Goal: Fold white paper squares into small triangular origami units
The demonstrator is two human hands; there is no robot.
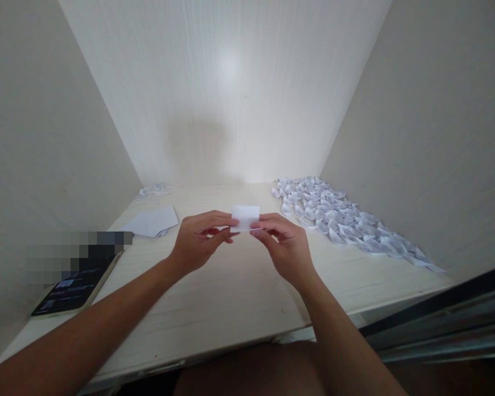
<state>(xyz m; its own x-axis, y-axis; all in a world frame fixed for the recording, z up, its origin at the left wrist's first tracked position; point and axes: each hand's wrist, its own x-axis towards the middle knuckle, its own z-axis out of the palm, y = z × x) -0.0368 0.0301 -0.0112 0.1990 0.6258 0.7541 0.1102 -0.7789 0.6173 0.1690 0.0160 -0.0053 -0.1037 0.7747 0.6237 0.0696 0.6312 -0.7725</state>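
Observation:
A small white piece of paper (246,215) is held up over the middle of the desk, roughly rectangular, its lower edge between my fingertips. My left hand (200,236) pinches its left side with thumb and fingers. On the opposite side, my right hand (284,242) grips the lower right edge the same way. Whether the paper is folded in layers, I cannot tell.
Many folded white paper pieces (330,214) spread along the right wall. A stack of white paper sheets (150,221) lies at left, with crumpled-looking white paper strips (155,190) behind it. A phone (74,289) leans by the left wall. Panels enclose three sides.

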